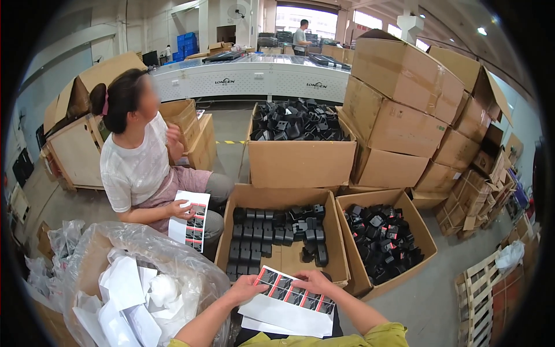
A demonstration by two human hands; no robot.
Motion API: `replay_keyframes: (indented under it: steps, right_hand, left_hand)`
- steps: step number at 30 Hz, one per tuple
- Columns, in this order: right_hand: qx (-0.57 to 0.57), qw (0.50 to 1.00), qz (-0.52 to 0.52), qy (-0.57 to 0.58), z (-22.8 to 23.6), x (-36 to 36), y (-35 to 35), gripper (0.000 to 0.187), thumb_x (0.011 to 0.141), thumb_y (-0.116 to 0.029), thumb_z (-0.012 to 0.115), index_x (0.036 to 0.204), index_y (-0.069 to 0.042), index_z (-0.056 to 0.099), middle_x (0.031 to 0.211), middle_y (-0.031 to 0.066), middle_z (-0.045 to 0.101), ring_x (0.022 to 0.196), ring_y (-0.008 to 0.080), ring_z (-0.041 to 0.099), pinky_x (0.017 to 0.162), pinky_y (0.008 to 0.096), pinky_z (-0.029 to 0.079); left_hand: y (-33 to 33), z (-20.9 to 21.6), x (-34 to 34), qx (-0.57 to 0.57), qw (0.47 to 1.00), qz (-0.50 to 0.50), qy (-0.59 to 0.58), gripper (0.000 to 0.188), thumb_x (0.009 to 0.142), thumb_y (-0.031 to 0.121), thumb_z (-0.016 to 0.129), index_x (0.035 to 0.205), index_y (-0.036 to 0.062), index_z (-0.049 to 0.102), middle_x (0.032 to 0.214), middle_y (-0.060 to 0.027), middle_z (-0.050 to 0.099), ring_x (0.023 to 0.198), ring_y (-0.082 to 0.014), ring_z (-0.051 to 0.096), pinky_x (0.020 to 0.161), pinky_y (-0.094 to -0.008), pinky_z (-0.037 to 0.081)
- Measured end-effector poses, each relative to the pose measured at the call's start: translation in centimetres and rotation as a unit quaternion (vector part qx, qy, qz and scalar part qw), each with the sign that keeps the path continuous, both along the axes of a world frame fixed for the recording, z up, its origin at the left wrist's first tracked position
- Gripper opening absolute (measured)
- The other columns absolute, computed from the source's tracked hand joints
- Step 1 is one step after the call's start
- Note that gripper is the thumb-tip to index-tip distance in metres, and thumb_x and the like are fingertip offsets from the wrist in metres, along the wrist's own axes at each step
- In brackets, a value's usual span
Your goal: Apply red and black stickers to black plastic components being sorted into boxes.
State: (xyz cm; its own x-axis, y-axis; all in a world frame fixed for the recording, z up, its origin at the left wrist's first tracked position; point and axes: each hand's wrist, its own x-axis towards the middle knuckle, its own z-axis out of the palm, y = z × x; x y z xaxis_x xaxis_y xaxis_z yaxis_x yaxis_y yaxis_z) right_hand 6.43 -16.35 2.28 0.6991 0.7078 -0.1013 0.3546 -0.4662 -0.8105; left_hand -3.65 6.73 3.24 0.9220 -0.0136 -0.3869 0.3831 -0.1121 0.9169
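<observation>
A white sheet of black-and-red stickers [293, 296] lies over my lap, with a second white sheet [267, 327] partly showing beneath it. My left hand [245, 290] grips its upper left corner, fingers closed. At the sheet's upper edge, my right hand [313, 283] pinches with thumb and fingers over the sticker rows; whether a sticker is lifted there I cannot tell. Just beyond my hands stands an open cardboard box [342, 243] with black plastic parts [251, 234] laid in rows.
At right, another box [370, 292] holds jumbled black parts with red stickers. A fuller box [300, 165] stands behind. Cardboard boxes [399, 115] are stacked far right. A plastic-lined bin [199, 277] of waste paper is at left. A seated co-worker [139, 150] holds a sticker sheet [193, 222].
</observation>
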Motion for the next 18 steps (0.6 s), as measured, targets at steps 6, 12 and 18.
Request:
replay_keyframes:
  steps: [6,12,18]
  right_hand:
    - [0.039,0.979,-0.041,0.198,2.2,-0.2,0.7,0.022,0.082,-0.024,0.057,0.083,-0.002,0.062,0.067,-0.0034,0.056,0.061,0.0032,0.046,0.054,0.0196,0.04]
    - [0.038,0.977,-0.057,0.201,2.9,0.6,-0.1,0.022,0.083,-0.022,0.055,0.078,-0.002,0.062,0.063,-0.0043,0.053,0.058,0.0029,0.045,0.051,0.0204,0.039]
    - [0.041,0.981,-0.091,0.164,5.1,0.1,0.4,0.027,0.081,-0.024,0.057,0.069,-0.001,0.057,0.059,-0.0037,0.051,0.055,0.0035,0.041,0.048,0.0229,0.037]
  left_hand:
    - [-0.5,2.5,-0.6,-0.068,0.996,0.017,0.059,0.029,0.072,0.013,0.068,0.097,0.0016,0.06,0.089,-0.0014,0.061,0.081,-0.0071,0.053,0.074,-0.0228,0.043]
    - [-1.1,2.2,-1.4,-0.055,0.996,-0.042,0.056,0.041,0.064,0.02,0.074,0.099,0.0022,0.06,0.089,-0.0063,0.062,0.08,-0.0134,0.057,0.075,-0.0267,0.044]
    - [-0.8,2.7,-0.8,-0.059,0.996,-0.043,0.059,0.038,0.061,0.007,0.074,0.095,-0.0015,0.06,0.09,-0.0064,0.062,0.078,-0.013,0.058,0.072,-0.0261,0.047]
